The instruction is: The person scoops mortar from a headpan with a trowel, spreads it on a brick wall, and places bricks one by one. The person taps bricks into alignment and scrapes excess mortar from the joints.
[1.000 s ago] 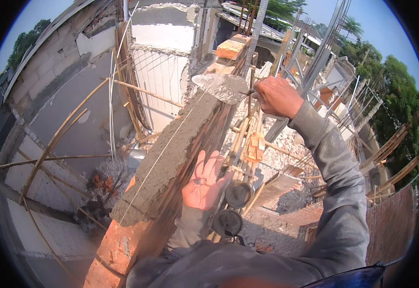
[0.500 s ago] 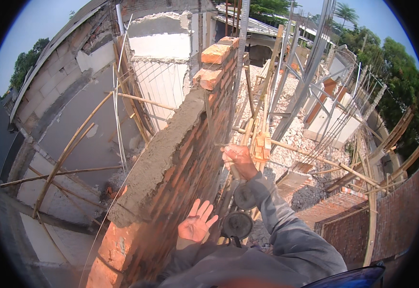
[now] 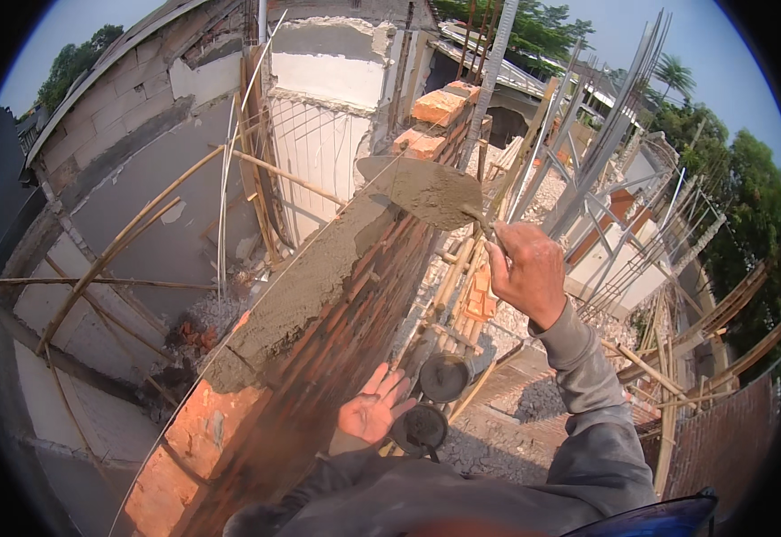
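My right hand [image 3: 531, 273] grips the handle of a trowel [image 3: 435, 192]. Its broad blade, coated with wet grey mortar, lies level over the far part of the brick wall's top. Along the wall [image 3: 345, 336] runs a thick bed of mortar [image 3: 310, 282], ending near me at bare orange bricks [image 3: 195, 438]. Beside the wall's right face, low down, my left hand [image 3: 376, 404] is empty, palm up with fingers apart. Beyond the blade, several stepped bricks [image 3: 438, 108] rise at the wall's far end.
Two dark round buckets [image 3: 445, 377] stand below, right of the wall. A stack of orange bricks [image 3: 480, 294] rests on bamboo poles behind them. A string line [image 3: 153, 447] follows the wall's left edge. Bamboo scaffolding [image 3: 122, 237] stands left; rubble covers the ground right.
My right hand has risen away from beside the wall, and the trowel blade has turned from edge-on to flat over the wall top. My left hand stays low and open.
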{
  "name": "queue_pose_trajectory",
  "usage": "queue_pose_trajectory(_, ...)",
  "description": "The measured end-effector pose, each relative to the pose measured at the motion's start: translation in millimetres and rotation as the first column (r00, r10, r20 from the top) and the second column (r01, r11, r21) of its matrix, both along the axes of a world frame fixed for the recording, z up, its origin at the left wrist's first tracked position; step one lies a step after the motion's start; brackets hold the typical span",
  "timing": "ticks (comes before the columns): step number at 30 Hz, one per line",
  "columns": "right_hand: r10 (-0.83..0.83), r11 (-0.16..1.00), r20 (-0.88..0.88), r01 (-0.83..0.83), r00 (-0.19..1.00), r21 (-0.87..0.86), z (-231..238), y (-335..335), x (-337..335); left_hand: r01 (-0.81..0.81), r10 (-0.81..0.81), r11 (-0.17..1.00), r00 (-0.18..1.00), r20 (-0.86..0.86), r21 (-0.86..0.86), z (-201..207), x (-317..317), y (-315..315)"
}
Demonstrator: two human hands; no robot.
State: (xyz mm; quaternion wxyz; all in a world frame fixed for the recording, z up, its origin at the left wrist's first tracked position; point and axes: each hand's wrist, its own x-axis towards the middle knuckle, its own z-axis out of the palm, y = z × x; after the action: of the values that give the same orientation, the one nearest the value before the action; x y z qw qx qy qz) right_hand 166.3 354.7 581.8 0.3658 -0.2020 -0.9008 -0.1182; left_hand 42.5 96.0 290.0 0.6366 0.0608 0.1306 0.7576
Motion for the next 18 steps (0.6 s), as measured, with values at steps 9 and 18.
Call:
queue_pose_trajectory(9, -0.342, 0.667, 0.563, -0.228, 0.752, 0.710, 81, 67, -156, -0.102, 0.098, 0.990, 0.994, 0.044, 0.096, -28, 0, -7)
queue_pose_trajectory(18, 0.081, 0.736, 0.647, -0.483, 0.758, 0.474, 76, -49, -154, -0.219, 0.208, 0.968, 0.973, 0.098, 0.122, -30, -18, -43)
